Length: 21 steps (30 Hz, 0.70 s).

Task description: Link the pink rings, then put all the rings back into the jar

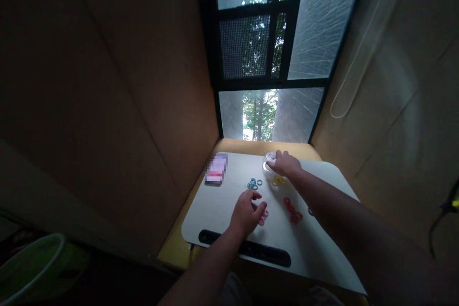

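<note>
To me, far away, much looks done: four colour heaps sit on the flat white board (211,210). At eight o'clock, the left hand (247,211) curls half open, nothing seen inside. Round blue-green rings (253,184) lie at eleven, pink rings (262,220) at six. At twelve, a clear round plastic tub (266,167) is pinched by the right hand (286,163), near yellow rings (277,180). Red rings (292,210) lie at four (one dark ring (310,211) seems left over).

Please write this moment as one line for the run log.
left hand: open by pink rings | right hand: holding clear container | table: blue rings, yellow rings, red rings, phone
</note>
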Motion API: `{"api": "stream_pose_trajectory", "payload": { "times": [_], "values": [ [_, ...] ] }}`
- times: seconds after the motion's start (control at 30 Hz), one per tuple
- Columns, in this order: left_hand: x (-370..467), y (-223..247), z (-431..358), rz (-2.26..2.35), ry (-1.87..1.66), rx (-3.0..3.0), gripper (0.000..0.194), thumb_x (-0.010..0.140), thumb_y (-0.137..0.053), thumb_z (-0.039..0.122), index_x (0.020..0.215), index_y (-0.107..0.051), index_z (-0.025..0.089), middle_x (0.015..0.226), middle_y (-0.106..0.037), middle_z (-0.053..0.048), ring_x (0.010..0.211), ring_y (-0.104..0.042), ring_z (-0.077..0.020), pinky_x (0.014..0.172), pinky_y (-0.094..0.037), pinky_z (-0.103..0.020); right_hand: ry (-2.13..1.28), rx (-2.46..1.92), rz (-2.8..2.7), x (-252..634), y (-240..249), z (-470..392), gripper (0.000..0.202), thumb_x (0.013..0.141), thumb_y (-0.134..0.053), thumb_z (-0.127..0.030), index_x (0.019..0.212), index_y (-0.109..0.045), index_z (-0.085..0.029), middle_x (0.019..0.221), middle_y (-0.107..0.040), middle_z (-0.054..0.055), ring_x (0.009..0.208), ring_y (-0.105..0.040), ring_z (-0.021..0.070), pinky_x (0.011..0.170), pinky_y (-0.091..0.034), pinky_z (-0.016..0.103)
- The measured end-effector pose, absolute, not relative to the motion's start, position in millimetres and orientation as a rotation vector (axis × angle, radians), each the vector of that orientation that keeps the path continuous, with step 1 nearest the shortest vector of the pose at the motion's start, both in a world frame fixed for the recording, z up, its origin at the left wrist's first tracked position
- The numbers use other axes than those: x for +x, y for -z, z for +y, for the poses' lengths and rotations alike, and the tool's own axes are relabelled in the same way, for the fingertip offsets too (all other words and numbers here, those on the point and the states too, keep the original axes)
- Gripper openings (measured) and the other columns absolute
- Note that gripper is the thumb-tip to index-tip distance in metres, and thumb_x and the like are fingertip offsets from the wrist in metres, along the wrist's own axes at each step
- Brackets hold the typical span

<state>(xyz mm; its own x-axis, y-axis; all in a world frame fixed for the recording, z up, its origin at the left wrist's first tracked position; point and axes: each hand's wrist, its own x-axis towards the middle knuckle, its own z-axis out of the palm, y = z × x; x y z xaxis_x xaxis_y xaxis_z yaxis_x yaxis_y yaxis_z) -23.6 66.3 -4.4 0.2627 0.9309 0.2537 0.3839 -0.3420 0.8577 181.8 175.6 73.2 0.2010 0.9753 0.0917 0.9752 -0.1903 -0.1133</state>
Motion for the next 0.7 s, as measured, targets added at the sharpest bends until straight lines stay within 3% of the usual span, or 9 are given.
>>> {"api": "stream_pose_trajectory", "payload": {
  "times": [0.13,0.37,0.5,0.7],
  "values": [
    [-24,3,65,1.171,-1.032,1.842,0.018,0.083,-0.061,0.033,0.096,-0.058,0.021,0.099,-0.062,-0.004,0.064,-0.066,-0.013,0.069,-0.054,-0.031,0.07,-2.275,-1.92,180,-73,181,0.067,0.082,-0.049,-0.069,0.122,-0.053,-0.015,0.118,-0.053,0.019,0.103,-0.062,0.0339,0.079,-0.046,0.04],
    [-24,4,63,1.164,-1.002,1.783,0.022,0.082,-0.062,0.035,0.099,-0.058,0.021,0.09,-0.064,-0.004,0.063,-0.067,-0.0151,0.062,-0.054,-0.03,0.02,-2.169,-2.053,182,-74,189,0.052,0.086,-0.053,-0.055,0.118,-0.054,-0.014,0.119,-0.053,0.018,0.098,-0.063,0.0287,0.077,-0.044,0.035],
    [-24,8,66,1.181,-1.032,1.82,0.024,0.081,-0.064,0.034,0.1,-0.059,0.02,0.098,-0.064,-0.006,0.067,-0.067,-0.0157,0.067,-0.054,-0.033,0.051,-2.09,-2.037,185,-86,178,0.048,0.086,-0.054,-0.055,0.111,-0.055,-0.014,0.117,-0.055,0.018,0.094,-0.062,0.0263,0.075,-0.043,0.033],
    [-30,4,68,1.16,-1.227,1.967,0.041,0.079,-0.067,0.036,0.114,-0.054,0.018,0.113,-0.06,-0.01,0.104,-0.06,-0.0251,0.09,-0.05,-0.043,0.132,-1.992,-2.06,186,-118,109,0.042,0.082,-0.059,-0.051,0.104,-0.055,-0.016,0.105,-0.059,0.012,0.084,-0.06,0.0212,0.067,-0.037,0.029]
  ]
}}
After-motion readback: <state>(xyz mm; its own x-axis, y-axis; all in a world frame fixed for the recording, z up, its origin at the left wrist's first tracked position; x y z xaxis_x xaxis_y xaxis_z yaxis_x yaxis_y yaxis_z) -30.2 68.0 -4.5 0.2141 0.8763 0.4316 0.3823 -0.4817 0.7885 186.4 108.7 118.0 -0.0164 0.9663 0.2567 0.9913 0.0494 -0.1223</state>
